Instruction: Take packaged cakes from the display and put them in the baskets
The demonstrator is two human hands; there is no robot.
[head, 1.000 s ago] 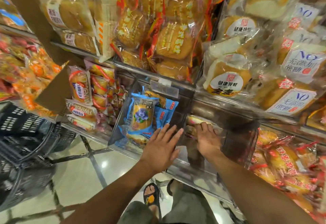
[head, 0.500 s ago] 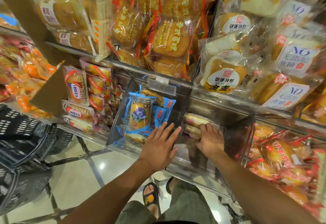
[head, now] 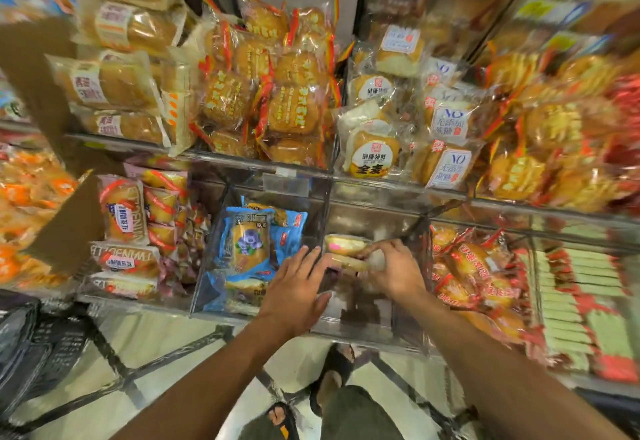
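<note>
Pale wrapped cake [head: 348,262] lies in the clear bin [head: 363,334], touching a second pale packet [head: 344,245] behind it. My right hand [head: 394,271] curls its fingers round the near one. My left hand [head: 294,287] is flat on the bin's left wall, holding nothing. Risk: slick film slips, or my squeeze crushes the soft cake. Baskets [head: 34,346] sit near left, well apart.

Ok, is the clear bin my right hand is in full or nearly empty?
Nearly empty: the bin shows bare bottom, only two cake packs visible at the right hand.

cakes [head: 344,245] in middle bin [head: 367,332] | right hand [head: 394,273] on them | left hand [head: 294,294] over bin's left wall | baskets [head: 38,353] far left
</note>
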